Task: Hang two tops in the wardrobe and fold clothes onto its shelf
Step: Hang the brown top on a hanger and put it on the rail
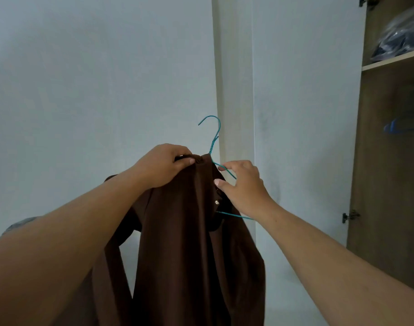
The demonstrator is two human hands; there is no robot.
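Gripping the bunched neckline of the brown top (189, 243), the left hand (161, 165) is holding the garment up in mid-air, its fingers (186, 158) curled tight over the fabric at about 10 o'clock from the hanger's twisted neck, while the right hand (242, 184) is working at 4 o'clock from that neck, thumb and forefinger loosely pinching the sloping arm of the teal wire hanger (214, 140), the other fingers lying half open against the cloth. Only one shoulder seems to be seated; the right arm and bottom bar of the wire are showing bare outside the fabric, so the top is probably hanging lopsided. If the left hand is letting go before the second shoulder is pulled over, the smooth, heavy-looking cloth is likely to be sliding off the thin wire and dropping out of view below. A tug from the right hand could also be bending the wire or catching the small pale button near the placket, though I cannot tell how firmly that is attached. The hook is pointing toward 11 o'clock, away from the open wardrobe (389, 161) at 3 o'clock, so it is needing a turn before reaching in there, where a blue hanger (394, 127) is already hanging below the shelf (394, 61) that is carrying a plastic-wrapped bundle (401, 36)
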